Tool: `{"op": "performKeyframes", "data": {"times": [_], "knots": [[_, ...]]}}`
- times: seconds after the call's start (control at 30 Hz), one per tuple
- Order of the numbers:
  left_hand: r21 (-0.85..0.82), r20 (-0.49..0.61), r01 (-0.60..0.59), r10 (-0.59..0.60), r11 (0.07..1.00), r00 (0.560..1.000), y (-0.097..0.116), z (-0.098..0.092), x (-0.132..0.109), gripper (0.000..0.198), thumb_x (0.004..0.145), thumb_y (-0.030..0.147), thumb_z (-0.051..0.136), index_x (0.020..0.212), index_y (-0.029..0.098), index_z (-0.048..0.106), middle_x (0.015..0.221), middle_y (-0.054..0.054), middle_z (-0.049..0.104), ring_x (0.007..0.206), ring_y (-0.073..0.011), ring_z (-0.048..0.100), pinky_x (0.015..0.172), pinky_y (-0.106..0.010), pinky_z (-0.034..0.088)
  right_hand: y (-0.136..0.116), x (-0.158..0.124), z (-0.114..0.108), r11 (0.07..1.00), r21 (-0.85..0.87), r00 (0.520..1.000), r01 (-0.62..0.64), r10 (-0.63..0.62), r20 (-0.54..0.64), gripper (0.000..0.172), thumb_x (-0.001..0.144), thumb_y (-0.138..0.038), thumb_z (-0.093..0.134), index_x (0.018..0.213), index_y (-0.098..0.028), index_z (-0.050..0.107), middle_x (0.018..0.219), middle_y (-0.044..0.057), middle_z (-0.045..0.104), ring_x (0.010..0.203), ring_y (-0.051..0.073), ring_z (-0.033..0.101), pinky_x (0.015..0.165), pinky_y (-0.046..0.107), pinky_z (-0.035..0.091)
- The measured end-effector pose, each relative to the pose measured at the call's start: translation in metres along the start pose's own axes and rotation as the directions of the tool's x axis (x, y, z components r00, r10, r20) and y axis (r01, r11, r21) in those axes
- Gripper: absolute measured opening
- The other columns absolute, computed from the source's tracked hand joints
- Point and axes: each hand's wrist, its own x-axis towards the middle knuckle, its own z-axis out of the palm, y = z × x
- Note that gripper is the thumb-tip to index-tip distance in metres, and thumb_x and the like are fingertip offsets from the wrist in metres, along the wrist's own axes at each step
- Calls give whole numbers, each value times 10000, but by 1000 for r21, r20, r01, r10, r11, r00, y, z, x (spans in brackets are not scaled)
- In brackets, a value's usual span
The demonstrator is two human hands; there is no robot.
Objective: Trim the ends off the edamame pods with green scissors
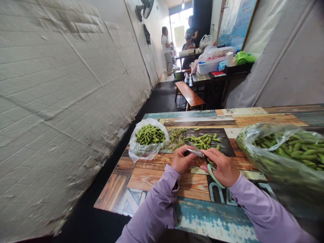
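- Fingers of the right hand [222,166] are curled around the handles of the scissors [195,153]; the left hand [181,161] has its thumb and fingers drawn together beside the blades, and whether they pinch a pod I cannot tell.
- Table [149,184] carries the pile of loose green pods [202,140], which I take as my landmark.
- Large plastic bag [263,165], full of pods, is right of the pile; its mouth gapes, so a push from the right forearm could spill some.
- Smaller plastic bag [141,153], with more pods, is left of the pile; its film is loose, so a pull on it might tip pods out.
- Green trimmings [176,137] lie directly left of the pile; a careless sweep could mix them in.
- Scissors are at the near side of the pile, blades parted; closing them carelessly could nick the left fingertips.
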Motion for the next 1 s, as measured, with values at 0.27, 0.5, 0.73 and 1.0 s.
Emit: {"op": "performKeyframes", "data": {"times": [0.27,0.5,0.73,1.0], "knots": [[18,36,-12,11,1000,999,-3,0,0,209,661,330,734,727,137,691,721,-36,645,706,-146,562,718,-267,439,-3,0,0,1000,30,1000,10,-11,22,445,816,-323,591,1236,-206,503,1009,83,588,844,194,601,743,320,520],[-27,57,12,-10,1000,998,-2,2,-1,257,660,367,732,740,128,681,719,-38,644,711,-150,557,727,-275,436,0,-1,2,998,31,999,45,-45,2,446,823,-337,584,1245,-218,500,1021,82,600,911,204,611,776,315,526],[4,68,12,-12,1000,998,-2,0,-1,281,659,398,728,707,128,668,687,-31,613,685,-143,526,700,-274,417,1,-2,0,999,-10,999,36,-35,19,429,844,-341,555,1254,-226,501,1018,74,625,880,197,638,749,306,542],[-100,-52,74,-80,992,995,-6,-8,4,280,622,368,758,715,144,617,605,27,510,536,-68,439,509,-189,343,13,-2,3,994,-69,986,-84,73,-152,429,819,-354,578,1222,-218,524,1019,81,627,862,206,638,729,320,548]]}}
